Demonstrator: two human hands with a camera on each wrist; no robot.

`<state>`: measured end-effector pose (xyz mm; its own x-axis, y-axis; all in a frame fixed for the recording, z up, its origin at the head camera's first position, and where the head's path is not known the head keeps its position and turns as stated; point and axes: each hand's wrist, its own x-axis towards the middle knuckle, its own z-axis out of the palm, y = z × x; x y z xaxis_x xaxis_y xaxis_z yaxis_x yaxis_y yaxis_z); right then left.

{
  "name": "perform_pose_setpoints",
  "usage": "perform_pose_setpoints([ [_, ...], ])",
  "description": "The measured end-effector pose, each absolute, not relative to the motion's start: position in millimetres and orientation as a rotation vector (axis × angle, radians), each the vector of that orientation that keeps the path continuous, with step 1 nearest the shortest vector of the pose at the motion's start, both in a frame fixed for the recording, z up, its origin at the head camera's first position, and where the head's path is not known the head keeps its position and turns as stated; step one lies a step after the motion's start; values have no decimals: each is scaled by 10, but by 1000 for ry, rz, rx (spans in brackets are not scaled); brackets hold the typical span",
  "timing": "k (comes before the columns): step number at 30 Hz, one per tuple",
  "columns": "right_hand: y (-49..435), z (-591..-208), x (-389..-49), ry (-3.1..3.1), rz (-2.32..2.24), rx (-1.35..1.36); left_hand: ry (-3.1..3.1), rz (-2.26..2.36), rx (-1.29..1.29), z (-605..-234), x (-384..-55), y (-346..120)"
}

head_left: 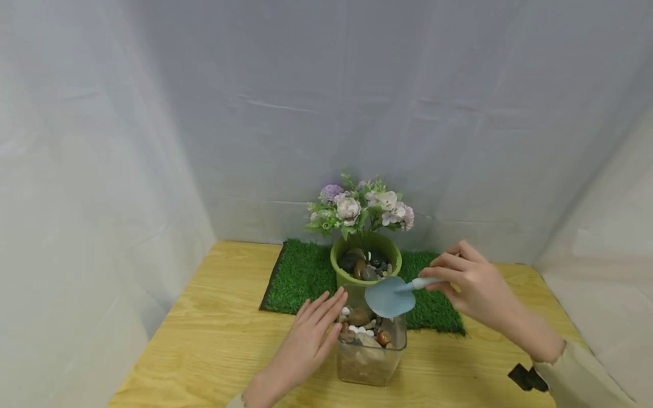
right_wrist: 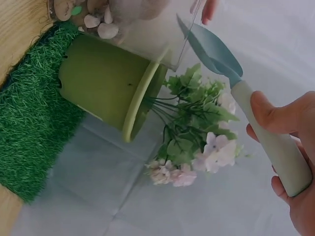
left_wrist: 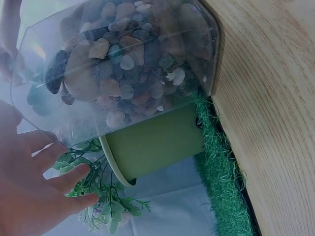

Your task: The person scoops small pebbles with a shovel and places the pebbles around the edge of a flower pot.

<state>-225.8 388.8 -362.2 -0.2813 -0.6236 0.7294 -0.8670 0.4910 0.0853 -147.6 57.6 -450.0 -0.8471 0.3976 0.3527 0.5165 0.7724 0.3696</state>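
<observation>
My right hand grips the pale handle of a small blue garden trowel, thumb along the handle in the right wrist view. The trowel's blade hangs over the far right of a clear plastic container of stones. At that container's left rim rests my left hand, its fingers extended and spread. Mixed pebbles show through the container wall in the left wrist view. Right behind it stands a green flowerpot, with dark stones and artificial flowers in it.
Under the pot lies a green artificial-grass mat on the wooden table. Pale sheeting hangs behind and at both sides. A small black object sits by my right sleeve.
</observation>
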Motion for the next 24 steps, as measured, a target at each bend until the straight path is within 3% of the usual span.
perform_pose_setpoints([
  [24, 3383, -3241, -2113, -2073, -110, 1462, -2704, -666, -724, -4499, -1486, 568],
])
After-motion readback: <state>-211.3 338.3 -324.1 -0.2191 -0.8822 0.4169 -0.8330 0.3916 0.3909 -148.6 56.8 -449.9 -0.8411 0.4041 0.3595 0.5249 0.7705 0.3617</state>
